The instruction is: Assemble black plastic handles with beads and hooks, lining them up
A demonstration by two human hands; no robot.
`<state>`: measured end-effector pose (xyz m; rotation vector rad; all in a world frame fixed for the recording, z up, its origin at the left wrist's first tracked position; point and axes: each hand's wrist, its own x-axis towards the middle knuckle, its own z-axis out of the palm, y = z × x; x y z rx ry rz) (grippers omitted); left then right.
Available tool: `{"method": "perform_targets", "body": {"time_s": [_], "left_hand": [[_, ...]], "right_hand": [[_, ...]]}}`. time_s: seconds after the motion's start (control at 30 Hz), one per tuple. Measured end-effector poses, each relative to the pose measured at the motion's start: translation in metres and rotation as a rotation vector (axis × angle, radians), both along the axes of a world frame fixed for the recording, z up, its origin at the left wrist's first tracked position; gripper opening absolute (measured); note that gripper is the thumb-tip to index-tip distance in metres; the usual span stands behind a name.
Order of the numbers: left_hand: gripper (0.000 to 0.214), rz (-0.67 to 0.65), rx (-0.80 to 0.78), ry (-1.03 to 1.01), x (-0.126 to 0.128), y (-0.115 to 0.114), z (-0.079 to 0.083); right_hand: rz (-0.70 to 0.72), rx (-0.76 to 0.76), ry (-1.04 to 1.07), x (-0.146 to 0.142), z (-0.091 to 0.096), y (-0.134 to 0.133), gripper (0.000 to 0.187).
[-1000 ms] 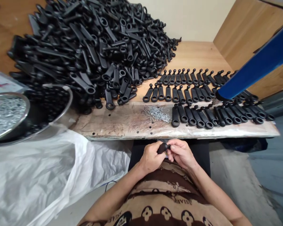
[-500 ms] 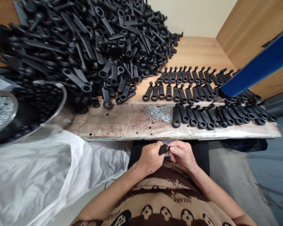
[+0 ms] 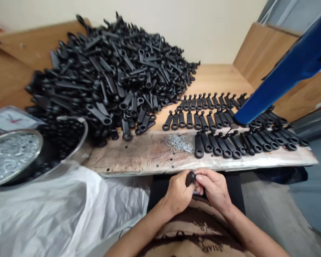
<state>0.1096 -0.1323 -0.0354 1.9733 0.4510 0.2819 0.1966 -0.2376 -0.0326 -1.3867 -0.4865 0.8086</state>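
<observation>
Both my hands meet just below the front edge of the wooden bench (image 3: 139, 157). My left hand (image 3: 178, 194) is closed around a black plastic handle part (image 3: 190, 178), whose rounded end sticks out between the two hands. My right hand (image 3: 215, 189) pinches at that same end with thumb and fingers. What its fingertips hold, if anything, is hidden. A small heap of silver pins (image 3: 179, 142) lies on the bench straight ahead of my hands.
A big pile of black handle parts (image 3: 109, 75) fills the bench's left and back. Rows of the same parts (image 3: 230, 125) lie lined up at right. A metal bowl of silver pins (image 3: 10, 155) and a bowl of black pieces (image 3: 62, 139) stand left, above white plastic sheeting (image 3: 56, 214). A blue bar (image 3: 278, 82) slants in from the right.
The view has tilted up, so the bench sits lower in the picture. My hands stay together on the black part and have turned it slightly.
</observation>
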Motion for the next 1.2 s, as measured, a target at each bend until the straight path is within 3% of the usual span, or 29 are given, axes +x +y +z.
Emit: {"method": "perform_targets", "body": {"time_s": [0.1, 0.2, 0.27, 0.37, 0.47, 0.53, 0.63, 0.83, 0.97, 1.07, 1.2], "left_hand": [[0.009, -0.038, -0.181, -0.035, -0.001, 0.007, 0.017], [0.031, 0.006, -0.237, -0.064, -0.008, 0.014, 0.025], [0.047, 0.115, -0.142, -0.088, -0.017, 0.022, 0.024], [0.053, 0.383, 0.156, -0.123, -0.029, 0.042, 0.016], [0.043, 0.598, 0.423, -0.143, -0.04, 0.071, 0.009], [0.032, 0.656, 0.554, -0.157, -0.045, 0.092, 0.006], [0.021, 0.709, 0.589, -0.187, -0.051, 0.12, 0.001], [0.027, 0.877, 0.026, -0.31, -0.053, 0.149, -0.015], [0.024, 0.851, -0.079, -0.359, -0.057, 0.142, -0.018], [0.021, 0.823, -0.261, -0.456, -0.063, 0.129, -0.009], [0.033, 0.655, -0.798, -0.71, -0.071, 0.121, 0.011]], "right_hand": [[0.098, 0.033, -0.499, 0.006, 0.021, 0.002, 0.014], [0.163, 0.076, -0.851, 0.014, 0.042, 0.016, 0.017], [0.185, 0.004, -1.004, 0.018, 0.053, 0.037, 0.019], [0.287, -0.271, -1.204, 0.02, 0.062, 0.087, 0.029], [0.455, -0.543, -1.357, 0.015, 0.066, 0.143, 0.034], [0.562, -0.651, -1.417, 0.011, 0.068, 0.172, 0.032], [0.613, -0.704, -1.462, 0.011, 0.071, 0.197, 0.029], [0.638, -0.617, -1.558, 0.021, 0.079, 0.232, 0.026], [0.702, -0.679, -1.56, 0.023, 0.074, 0.252, 0.023], [0.68, -0.64, -1.603, 0.014, 0.074, 0.245, 0.023], [0.783, -0.338, -1.628, -0.012, 0.08, 0.215, 0.017]]}}
